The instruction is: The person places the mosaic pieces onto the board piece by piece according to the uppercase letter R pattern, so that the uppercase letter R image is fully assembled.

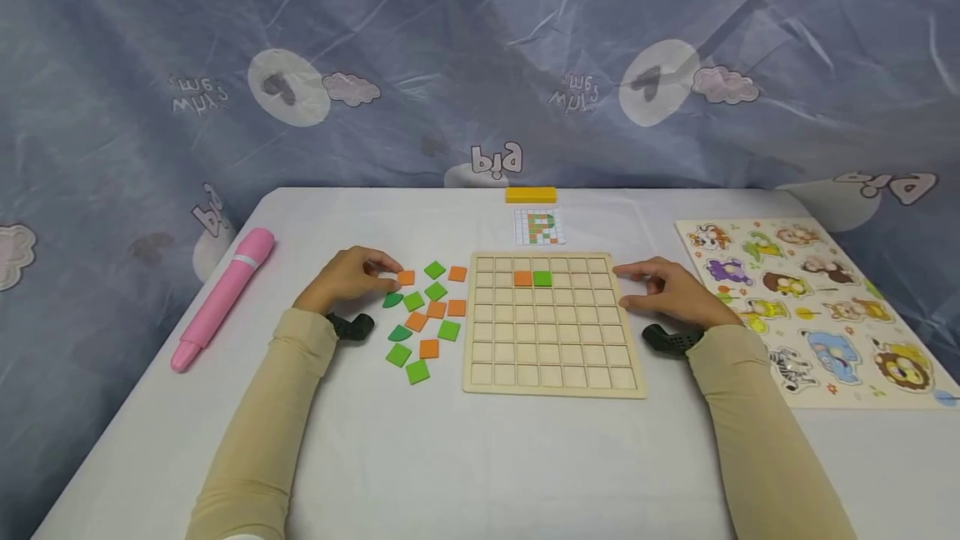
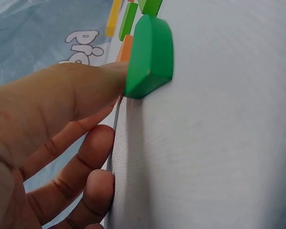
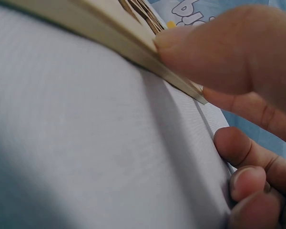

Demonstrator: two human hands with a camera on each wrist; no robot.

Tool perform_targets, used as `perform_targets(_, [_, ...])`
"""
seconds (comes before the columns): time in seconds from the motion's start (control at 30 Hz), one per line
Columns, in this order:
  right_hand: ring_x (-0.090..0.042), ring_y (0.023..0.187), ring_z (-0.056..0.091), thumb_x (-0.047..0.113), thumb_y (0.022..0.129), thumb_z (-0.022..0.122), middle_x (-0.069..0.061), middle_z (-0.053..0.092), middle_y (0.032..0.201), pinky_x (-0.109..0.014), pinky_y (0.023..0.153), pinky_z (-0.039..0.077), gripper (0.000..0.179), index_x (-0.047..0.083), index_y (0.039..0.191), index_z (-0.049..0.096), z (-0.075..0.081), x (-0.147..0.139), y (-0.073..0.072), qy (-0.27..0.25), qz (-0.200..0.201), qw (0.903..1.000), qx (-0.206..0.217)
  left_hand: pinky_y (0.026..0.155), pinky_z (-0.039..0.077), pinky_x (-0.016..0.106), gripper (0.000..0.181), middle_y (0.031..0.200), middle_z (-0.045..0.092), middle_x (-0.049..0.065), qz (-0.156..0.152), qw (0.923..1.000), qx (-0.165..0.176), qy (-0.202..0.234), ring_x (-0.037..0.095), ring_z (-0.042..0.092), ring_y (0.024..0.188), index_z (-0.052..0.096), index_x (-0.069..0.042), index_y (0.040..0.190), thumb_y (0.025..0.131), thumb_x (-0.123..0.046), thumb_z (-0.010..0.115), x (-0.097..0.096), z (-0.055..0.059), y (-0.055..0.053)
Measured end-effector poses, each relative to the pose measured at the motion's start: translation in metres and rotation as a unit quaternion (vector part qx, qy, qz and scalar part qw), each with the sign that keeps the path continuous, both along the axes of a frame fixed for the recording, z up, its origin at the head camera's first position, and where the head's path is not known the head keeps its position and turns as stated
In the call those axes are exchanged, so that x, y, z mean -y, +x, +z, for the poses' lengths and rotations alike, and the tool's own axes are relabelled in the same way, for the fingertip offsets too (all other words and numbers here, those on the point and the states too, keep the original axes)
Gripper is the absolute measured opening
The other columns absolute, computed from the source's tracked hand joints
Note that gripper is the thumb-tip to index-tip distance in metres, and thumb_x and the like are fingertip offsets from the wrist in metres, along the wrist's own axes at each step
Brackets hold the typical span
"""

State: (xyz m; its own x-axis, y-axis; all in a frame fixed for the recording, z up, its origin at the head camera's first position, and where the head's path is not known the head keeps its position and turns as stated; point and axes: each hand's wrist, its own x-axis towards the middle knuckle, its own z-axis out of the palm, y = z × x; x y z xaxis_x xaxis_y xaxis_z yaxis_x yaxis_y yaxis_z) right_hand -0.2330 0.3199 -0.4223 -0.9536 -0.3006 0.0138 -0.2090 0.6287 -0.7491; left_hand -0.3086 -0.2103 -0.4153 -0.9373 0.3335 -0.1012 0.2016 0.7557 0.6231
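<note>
My left hand (image 1: pixel 348 275) is at the left of the loose tiles, its thumb and index finger pinching an orange square tile (image 1: pixel 406 277). In the left wrist view, a dark green curved piece (image 2: pixel 150 57) partly hides the thumb tip and that tile. Right of the tiles lies a wooden grid board (image 1: pixel 555 395), with an orange tile (image 1: pixel 522 278) and a green tile (image 1: pixel 542 278) side by side in an upper row. My right hand (image 1: pixel 671 290) touches the board's right edge with thumb and extended index finger; its other fingers are bent in the right wrist view.
Several green and orange squares (image 1: pixel 437 309) and another dark green curved piece (image 1: pixel 400 333) lie left of the board. Behind it are a pattern card (image 1: pixel 539 227) and a yellow block (image 1: pixel 531 195). A pink pen-shaped object (image 1: pixel 225 298) lies left, an animal puzzle board (image 1: pixel 795 269) right.
</note>
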Motion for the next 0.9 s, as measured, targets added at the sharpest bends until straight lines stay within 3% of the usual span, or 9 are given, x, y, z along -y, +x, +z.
perform_targets(0.23, [-0.017, 0.080, 0.044, 0.008, 0.095, 0.083, -0.024, 0.059, 0.126, -0.028, 0.073, 0.040, 0.055, -0.007, 0.144, 0.064, -0.002, 0.001, -0.002, -0.005, 0.001, 1.0000, 0.000, 0.093, 0.052, 0.043, 0.029, 0.110, 0.078, 0.012, 0.015, 0.9988, -0.031, 0.033, 0.030, 0.069, 0.101, 0.080, -0.004, 0.119, 0.093, -0.016, 0.082, 0.004, -0.003, 0.001])
perform_targets(0.53, [-0.017, 0.081, 0.044, 0.008, 0.096, 0.082, -0.025, 0.059, 0.128, -0.028, 0.073, 0.040, 0.054, -0.007, 0.144, 0.064, 0.000, 0.002, -0.001, -0.004, 0.000, 1.0000, 0.003, 0.071, 0.055, 0.030, 0.030, 0.101, 0.081, 0.011, 0.064, 0.9927, -0.042, 0.094, 0.021, 0.071, 0.084, 0.079, -0.006, 0.121, 0.093, -0.015, 0.081, 0.003, -0.001, 0.001])
perform_targets(0.7, [-0.017, 0.080, 0.044, 0.009, 0.096, 0.083, -0.026, 0.059, 0.128, -0.029, 0.073, 0.040, 0.054, -0.007, 0.144, 0.064, 0.000, 0.002, 0.000, 0.001, 0.000, 1.0000, 0.004, 0.065, 0.054, 0.030, 0.030, 0.098, 0.080, 0.009, 0.061, 0.9892, -0.034, 0.129, 0.022, 0.069, 0.078, 0.077, -0.006, 0.123, 0.094, -0.016, 0.080, -0.005, 0.009, 0.005])
perform_targets(0.9, [-0.017, 0.081, 0.044, 0.010, 0.096, 0.083, -0.026, 0.060, 0.129, -0.029, 0.073, 0.040, 0.055, -0.007, 0.144, 0.064, 0.001, 0.002, 0.001, 0.002, -0.001, 1.0000, 0.004, 0.062, 0.049, 0.028, 0.033, 0.101, 0.078, 0.008, 0.037, 0.9831, -0.016, 0.179, 0.031, 0.066, 0.081, 0.074, -0.005, 0.128, 0.098, -0.017, 0.079, -0.020, 0.023, 0.011])
